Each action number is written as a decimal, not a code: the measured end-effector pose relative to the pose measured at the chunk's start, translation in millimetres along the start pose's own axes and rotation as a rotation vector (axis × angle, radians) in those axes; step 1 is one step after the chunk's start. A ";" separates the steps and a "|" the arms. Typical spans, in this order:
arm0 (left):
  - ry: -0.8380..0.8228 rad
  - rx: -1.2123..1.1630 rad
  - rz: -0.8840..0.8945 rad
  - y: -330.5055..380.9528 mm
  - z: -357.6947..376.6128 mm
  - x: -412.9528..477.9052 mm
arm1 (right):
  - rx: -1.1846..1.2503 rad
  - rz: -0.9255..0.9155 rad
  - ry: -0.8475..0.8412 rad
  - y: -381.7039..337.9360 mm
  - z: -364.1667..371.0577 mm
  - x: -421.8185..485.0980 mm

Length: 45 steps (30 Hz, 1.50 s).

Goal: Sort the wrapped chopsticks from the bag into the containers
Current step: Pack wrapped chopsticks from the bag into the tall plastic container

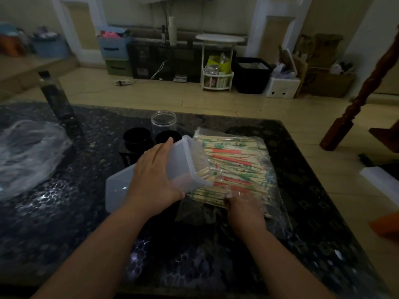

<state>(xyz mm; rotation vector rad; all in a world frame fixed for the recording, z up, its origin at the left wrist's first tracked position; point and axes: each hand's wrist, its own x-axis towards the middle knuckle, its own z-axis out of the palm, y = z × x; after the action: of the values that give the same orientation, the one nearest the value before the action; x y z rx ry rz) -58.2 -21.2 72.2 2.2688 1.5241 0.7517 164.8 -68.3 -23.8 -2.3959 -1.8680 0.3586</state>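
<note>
A clear plastic bag (278, 212) lies on the dark table, holding a flat pile of wrapped chopsticks (239, 162) with red and green print. My left hand (155, 175) grips a translucent rectangular container (185, 162), tipped on its side with its mouth toward the pile; several chopstick ends show inside its mouth. My right hand (244, 208) reaches into the bag's near end, its fingers curled among the chopsticks under the film; whether it grips any is hidden.
A second translucent container (117, 190) lies under my left wrist. Two black cups (137, 138) and a clear round jar (163, 123) stand behind. A crumpled clear bag (28, 154) sits at the left. A wooden post (354, 108) rises beyond the table's right edge.
</note>
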 end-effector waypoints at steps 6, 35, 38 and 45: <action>-0.002 0.001 0.000 -0.1 0.6 -0.1 | 0.038 -0.004 -0.060 -1.2 -0.5 -1.4; -0.004 0.029 -0.008 -1.6 3.1 2.6 | -0.148 -0.156 -0.030 -25.1 -30.1 -23.2; -0.003 0.031 -0.014 -0.9 3.6 2.6 | -0.081 -0.148 -0.011 -28.2 -33.0 -26.4; 0.014 0.002 -0.033 -2.9 0.8 3.9 | -0.138 -0.185 0.043 -26.7 -55.4 -31.1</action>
<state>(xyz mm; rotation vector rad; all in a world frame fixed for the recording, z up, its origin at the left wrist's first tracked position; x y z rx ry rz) -58.8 -16.4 71.1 2.2383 1.5650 0.7584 145.3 -87.2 39.5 -2.2659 -2.1384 0.1679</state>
